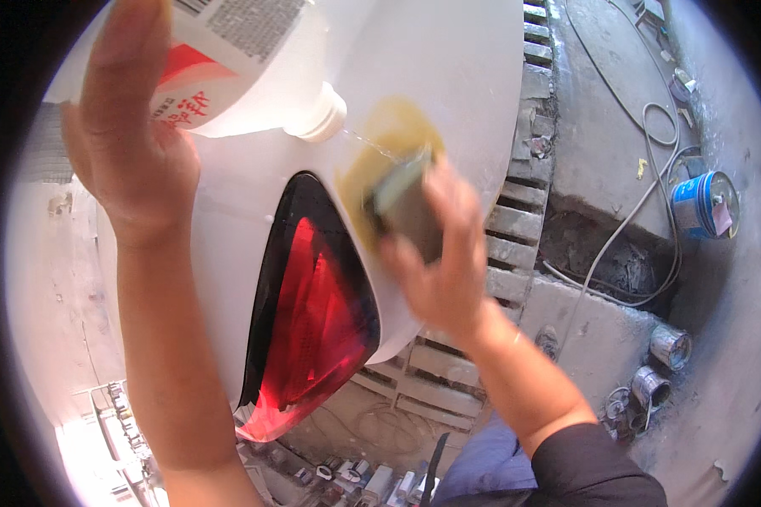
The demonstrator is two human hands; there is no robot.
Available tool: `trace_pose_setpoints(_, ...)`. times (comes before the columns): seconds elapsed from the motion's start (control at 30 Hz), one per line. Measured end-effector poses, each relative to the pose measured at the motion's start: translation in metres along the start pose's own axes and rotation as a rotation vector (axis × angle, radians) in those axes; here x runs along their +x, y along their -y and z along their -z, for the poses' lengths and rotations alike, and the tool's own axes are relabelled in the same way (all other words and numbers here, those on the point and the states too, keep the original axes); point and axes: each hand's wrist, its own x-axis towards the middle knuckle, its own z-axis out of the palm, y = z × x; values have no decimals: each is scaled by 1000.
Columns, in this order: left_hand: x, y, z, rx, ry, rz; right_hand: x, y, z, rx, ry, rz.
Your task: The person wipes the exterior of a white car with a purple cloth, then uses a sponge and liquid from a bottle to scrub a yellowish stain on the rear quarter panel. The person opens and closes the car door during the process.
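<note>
My left hand (131,144) is wrapped round a white plastic bottle (254,93) with a red patch on its label, tipped so its white cap (321,114) points right. A thin stream of clear liquid runs from the cap toward a sanding block (407,207). That dark, greyish block is gripped in my right hand (448,253), which is blurred by motion. The block lies against a yellowish patch (397,127) on the white car body panel (448,51). Just below and left of the patch sits a red tail light (313,304) with a black border.
Slatted grating (516,224) runs along the floor beside the car. Over a broken pit on the right trails a grey hose (626,220). A blue bucket (698,207) and metal cans (670,346) stand near the wall. Several small items (372,482) lie at the bottom.
</note>
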Motion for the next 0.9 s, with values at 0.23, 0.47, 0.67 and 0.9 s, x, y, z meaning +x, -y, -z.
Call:
trace_pose_setpoints(0.23,7,-18,-12,206,15,-143,-11,-2,-4,-3,-2,16)
trace_pose_setpoints(0.47,15,-29,-15,674,47,-523,39,-18,-3,-80,-52,-18)
trace_pose_setpoints(0.67,22,-26,-15,616,20,-585,-41,6,0,21,-22,42)
trace_pose_setpoints(0.9,22,-40,-10,952,104,-603,44,-26,-3,-90,-115,70)
